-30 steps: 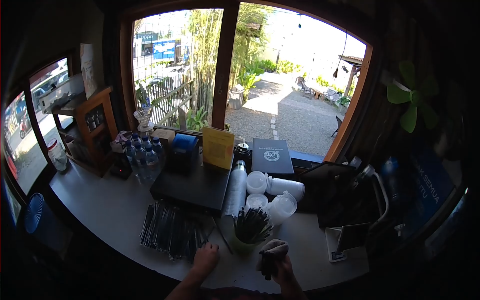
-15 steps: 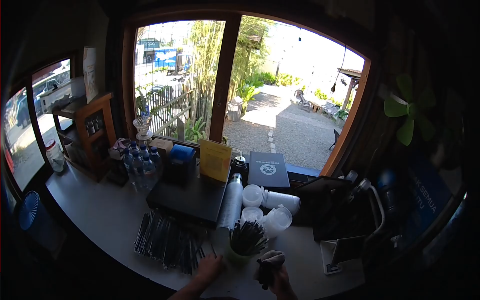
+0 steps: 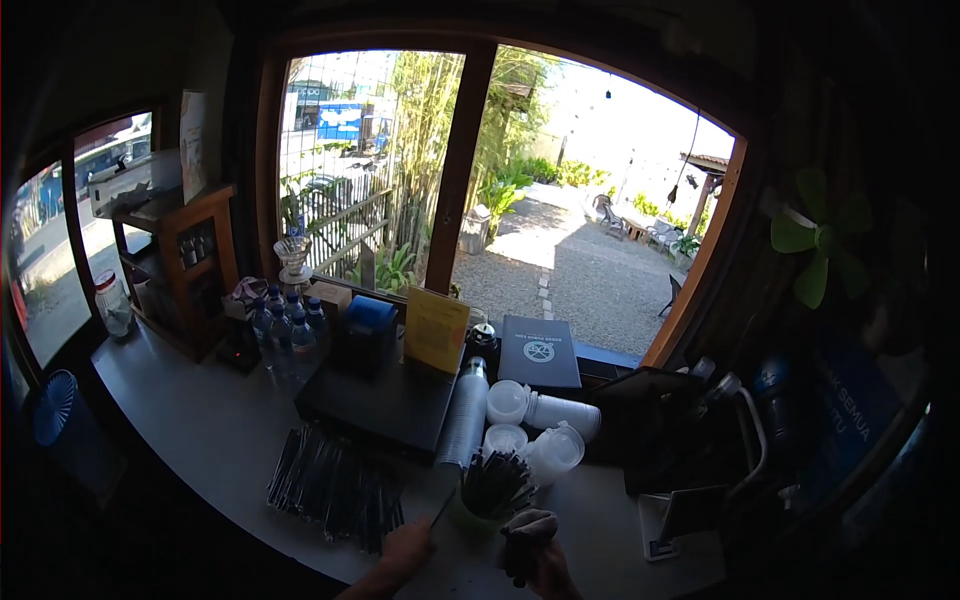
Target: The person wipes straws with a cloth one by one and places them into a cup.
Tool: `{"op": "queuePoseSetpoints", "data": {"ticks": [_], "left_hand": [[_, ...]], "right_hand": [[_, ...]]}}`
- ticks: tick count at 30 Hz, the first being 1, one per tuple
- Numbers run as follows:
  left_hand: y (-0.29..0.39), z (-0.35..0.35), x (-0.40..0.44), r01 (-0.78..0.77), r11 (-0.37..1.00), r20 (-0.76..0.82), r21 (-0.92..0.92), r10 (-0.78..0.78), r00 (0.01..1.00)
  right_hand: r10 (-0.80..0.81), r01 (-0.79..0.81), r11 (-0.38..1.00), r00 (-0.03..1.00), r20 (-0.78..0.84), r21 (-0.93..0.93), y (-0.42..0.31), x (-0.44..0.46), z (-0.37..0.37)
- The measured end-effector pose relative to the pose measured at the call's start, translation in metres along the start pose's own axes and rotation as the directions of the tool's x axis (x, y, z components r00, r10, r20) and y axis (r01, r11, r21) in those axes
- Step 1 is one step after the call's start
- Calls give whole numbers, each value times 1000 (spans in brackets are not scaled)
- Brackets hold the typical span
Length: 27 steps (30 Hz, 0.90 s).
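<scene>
My left hand (image 3: pixel 408 546) is closed on a thin dark straw (image 3: pixel 444 506) that points up and right toward a green cup (image 3: pixel 472 517). Black straws (image 3: pixel 498 482) stand bunched in that cup. Left of the hand, a spread pile of black straws (image 3: pixel 330 487) in what look like clear wrappers lies on the counter. My right hand (image 3: pixel 548 568), just right of the cup, grips a bunched grey cloth (image 3: pixel 530 530); part of it looks dark in the shade.
Behind the cup are stacked clear cups (image 3: pixel 462 415) and plastic tubs (image 3: pixel 556 452). A black box (image 3: pixel 370 400) carries a yellow sign (image 3: pixel 436 330). Water bottles (image 3: pixel 290 325) stand at the left on the counter (image 3: pixel 190 410). A small tablet stand (image 3: pixel 690 515) sits at the right.
My left hand has shifted slightly left and down, and the straw in it now shows beside the cup. My right hand with the cloth has moved slightly left. The view has tilted a little.
</scene>
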<state>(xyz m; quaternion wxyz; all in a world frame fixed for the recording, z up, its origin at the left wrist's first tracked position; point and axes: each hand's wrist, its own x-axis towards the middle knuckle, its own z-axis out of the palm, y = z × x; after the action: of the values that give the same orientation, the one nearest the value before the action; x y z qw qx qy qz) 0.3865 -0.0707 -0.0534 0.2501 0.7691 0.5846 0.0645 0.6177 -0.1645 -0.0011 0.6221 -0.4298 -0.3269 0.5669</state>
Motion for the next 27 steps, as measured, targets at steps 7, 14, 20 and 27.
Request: {"op": "queuePoseSetpoints", "data": {"ticks": [7,14,20,27], "left_hand": [[-7,1,-6,-46,997,-146,67,56,988],[-26,33,5,-134,983,-124,123,149,981],[-4,-27,-24,11,995,-44,-96,-15,999],[1,-95,-62,-80,920,-237,-385,-14,971]], "right_hand": [[52,-52,998,999,-4,20,15,-2,-6],[-5,11,998,996,-90,69,24,3,-2],[-7,7,1000,998,58,10,11,-1,4],[86,-77,996,950,300,-41,-22,-6,33]]}}
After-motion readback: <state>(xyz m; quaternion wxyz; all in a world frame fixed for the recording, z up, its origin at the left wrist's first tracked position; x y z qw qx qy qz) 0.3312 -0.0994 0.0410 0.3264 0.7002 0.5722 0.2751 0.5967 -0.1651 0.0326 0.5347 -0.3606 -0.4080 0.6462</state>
